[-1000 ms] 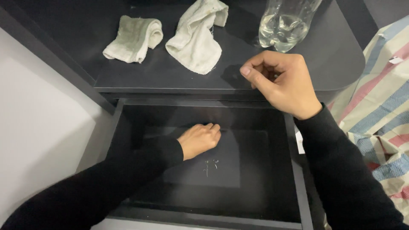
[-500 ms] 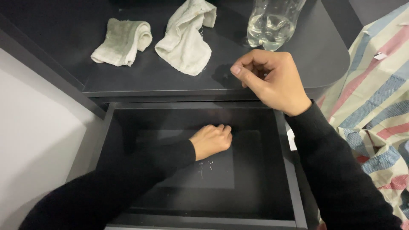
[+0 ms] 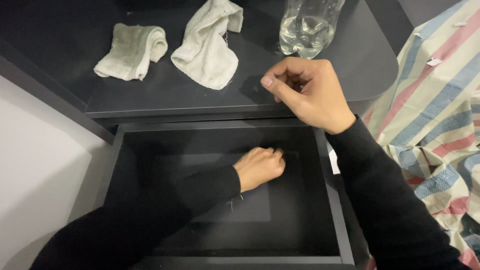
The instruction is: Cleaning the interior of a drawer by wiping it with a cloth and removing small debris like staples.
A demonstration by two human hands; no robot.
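Over the last second the left hand [image 3: 260, 167] had slid a little to the right and towards the back of the open black drawer [image 3: 330, 200], its fingers curled down against the dark floor panel; whether they pinched anything could not be told. That shift suggested the hand was rubbing or wiping along the drawer's bottom, working towards the rear wall. The right hand [image 3: 307, 92] stayed loosely fisted at the front edge of the dark grey tabletop [image 3: 165, 100], thumb tucked against the fingers, with nothing visibly held.

On the tabletop lay a folded greenish-grey cloth [image 3: 131, 52] at the left, a crumpled white cloth [image 3: 207, 45] just beside it, and a clear plastic bottle of water [image 3: 307, 27] behind the right hand, showing no label in view. A small white tag [image 3: 434, 61] sat on the striped red, blue and cream fabric [image 3: 435, 130] at the right.
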